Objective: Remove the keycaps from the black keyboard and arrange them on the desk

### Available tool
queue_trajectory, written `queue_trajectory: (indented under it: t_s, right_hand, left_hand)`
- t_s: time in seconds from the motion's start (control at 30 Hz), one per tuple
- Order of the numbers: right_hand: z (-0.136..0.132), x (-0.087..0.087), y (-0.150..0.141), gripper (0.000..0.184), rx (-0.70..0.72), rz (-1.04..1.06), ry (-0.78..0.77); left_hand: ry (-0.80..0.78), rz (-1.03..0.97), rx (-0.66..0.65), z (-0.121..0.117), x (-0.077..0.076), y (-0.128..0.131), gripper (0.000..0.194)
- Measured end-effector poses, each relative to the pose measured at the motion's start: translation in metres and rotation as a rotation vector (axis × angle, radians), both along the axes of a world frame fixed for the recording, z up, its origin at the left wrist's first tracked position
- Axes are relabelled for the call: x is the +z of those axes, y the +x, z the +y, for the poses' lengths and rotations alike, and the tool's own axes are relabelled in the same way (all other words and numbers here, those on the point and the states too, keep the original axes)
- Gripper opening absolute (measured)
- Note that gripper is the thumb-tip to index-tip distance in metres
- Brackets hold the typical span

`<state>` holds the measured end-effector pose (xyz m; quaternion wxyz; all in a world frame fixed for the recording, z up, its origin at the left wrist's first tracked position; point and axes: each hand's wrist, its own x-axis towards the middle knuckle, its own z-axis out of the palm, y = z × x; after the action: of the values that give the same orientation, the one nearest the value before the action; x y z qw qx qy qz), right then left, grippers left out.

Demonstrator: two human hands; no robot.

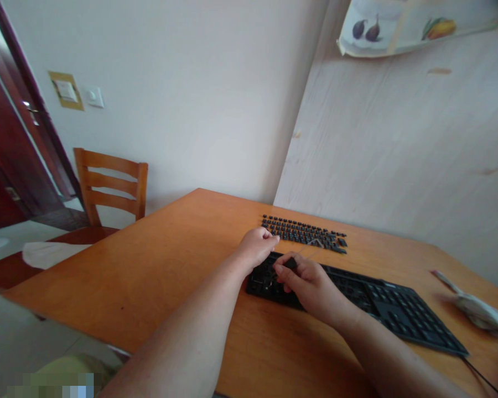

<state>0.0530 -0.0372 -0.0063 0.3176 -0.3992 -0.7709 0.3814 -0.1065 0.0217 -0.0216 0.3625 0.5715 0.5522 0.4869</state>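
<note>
A black keyboard point(388, 304) lies slantwise on the wooden table, its left part stripped of keycaps and its right part still capped. My right hand point(305, 282) is closed around the dark handle of a wire keycap puller point(290, 263), whose thin wires point up and away to the right. The hand is over the keyboard's left part. My left hand point(257, 247) hovers by the keyboard's far left corner, thumb and fingertips pinched together; whatever they hold is too small to make out. Behind both hands, loose black keycaps point(301, 232) are laid out in rows.
The wooden table point(166, 265) meets the wall at its far side. A brush-like object point(477, 309) lies at the right, near the keyboard cable point(483, 378). A wooden chair point(112, 185) stands left of the table.
</note>
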Motion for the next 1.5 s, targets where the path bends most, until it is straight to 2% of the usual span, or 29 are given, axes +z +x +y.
queue_trajectory:
  t_s: [0.17, 0.43, 0.63, 1.17, 1.33, 1.5]
  right_hand:
    - [-0.002, 0.011, 0.008, 0.024, 0.088, -0.076, 0.115]
    - [-0.009, 0.017, 0.009, 0.011, 0.116, -0.181, 0.167]
    - [-0.012, 0.021, 0.004, 0.01, 0.128, -0.225, 0.191]
    - [-0.008, 0.012, 0.004, 0.013, 0.157, -0.149, 0.15]
    - [-0.007, 0.013, 0.005, 0.017, 0.146, -0.131, 0.063]
    - [-0.009, 0.017, 0.006, 0.017, 0.148, -0.133, 0.091]
  left_hand:
    - [-0.031, -0.013, 0.002, 0.0, 0.002, -0.001, 0.021]
    - [-0.089, -0.051, -0.022, -0.001, 0.005, -0.003, 0.023]
    - [-0.104, -0.04, -0.021, -0.001, 0.005, -0.002, 0.024]
    - [-0.095, -0.003, -0.009, -0.001, 0.006, 0.0, 0.024]
    - [-0.097, 0.001, -0.009, -0.001, 0.006, 0.0, 0.023]
    - [-0.093, -0.01, -0.013, -0.001, 0.006, 0.001, 0.023]
